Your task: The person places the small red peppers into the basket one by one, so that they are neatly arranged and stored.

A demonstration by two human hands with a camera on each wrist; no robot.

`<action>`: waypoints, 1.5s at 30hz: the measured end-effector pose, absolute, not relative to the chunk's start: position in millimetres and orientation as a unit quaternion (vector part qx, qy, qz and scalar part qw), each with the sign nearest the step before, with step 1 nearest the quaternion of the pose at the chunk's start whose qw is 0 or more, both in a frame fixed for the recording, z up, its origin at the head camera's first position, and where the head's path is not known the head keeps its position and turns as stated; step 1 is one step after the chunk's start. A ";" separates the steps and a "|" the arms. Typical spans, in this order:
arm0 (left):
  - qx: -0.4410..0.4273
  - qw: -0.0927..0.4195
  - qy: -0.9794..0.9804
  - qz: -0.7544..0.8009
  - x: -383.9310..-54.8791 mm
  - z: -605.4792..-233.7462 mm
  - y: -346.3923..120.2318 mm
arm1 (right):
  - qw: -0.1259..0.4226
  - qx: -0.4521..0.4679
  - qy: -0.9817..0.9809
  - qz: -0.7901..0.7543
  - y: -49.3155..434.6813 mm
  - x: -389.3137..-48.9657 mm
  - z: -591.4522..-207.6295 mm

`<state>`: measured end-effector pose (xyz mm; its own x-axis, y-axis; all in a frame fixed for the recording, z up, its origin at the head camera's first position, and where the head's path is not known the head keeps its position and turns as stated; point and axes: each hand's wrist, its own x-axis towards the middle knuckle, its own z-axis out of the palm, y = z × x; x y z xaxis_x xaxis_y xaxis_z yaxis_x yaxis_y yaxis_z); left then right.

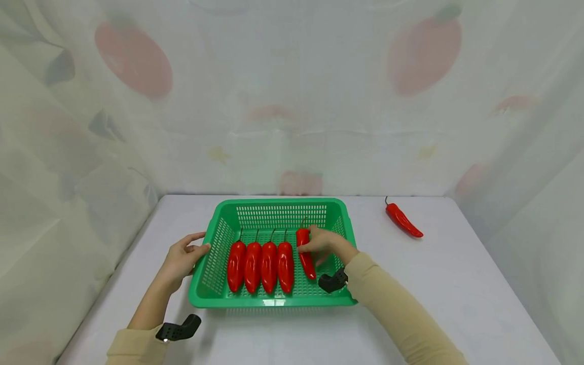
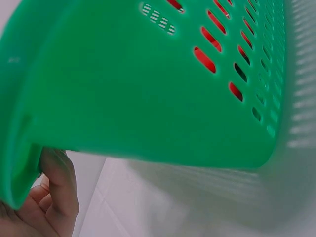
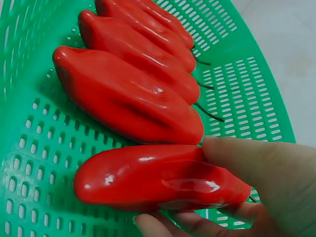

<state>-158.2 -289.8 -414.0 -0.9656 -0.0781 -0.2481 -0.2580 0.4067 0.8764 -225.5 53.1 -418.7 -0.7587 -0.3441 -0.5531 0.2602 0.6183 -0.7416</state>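
A green plastic basket (image 1: 274, 302) with slotted walls stands on the table. My left hand (image 1: 179, 258) grips its left rim, thumb on top and fingers beneath; the left wrist view shows curled fingers (image 2: 61, 190) under the rim. Inside, several red chili peppers (image 1: 268, 266) lie side by side, stems pointing to the far side. My right hand (image 1: 321, 242) reaches into the basket's right part and pinches another red chili pepper (image 3: 148, 177) between thumb and fingers, close beside the row. That pepper is slightly tilted, its stem end partly hidden by the hand in the right wrist view.
One more red chili pepper (image 1: 403, 220) lies on the white table (image 1: 438, 284) to the right of the basket, near the back edge. A pale curtain (image 1: 292, 101) with faded fruit prints hangs behind the table and along both sides.
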 end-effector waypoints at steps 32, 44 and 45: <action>-0.097 0.081 0.834 0.537 -158.0 -416.8 -291.4 | 0.359 -0.013 0.851 -0.383 42.3 -219.0 -431.0; -0.095 0.079 0.834 0.537 -157.6 -417.3 -291.2 | 0.357 -0.021 0.863 -0.357 42.7 -216.2 -428.7; -0.095 0.080 0.834 0.538 -157.5 -417.2 -291.3 | 0.358 -0.021 0.862 -0.358 42.9 -216.3 -428.8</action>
<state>-157.5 -291.3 -417.2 -0.9693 -0.0723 -0.2350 -0.2439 0.4031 0.8821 -216.3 42.9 -428.8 -0.7425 -0.2924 -0.6026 0.2210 0.7424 -0.6325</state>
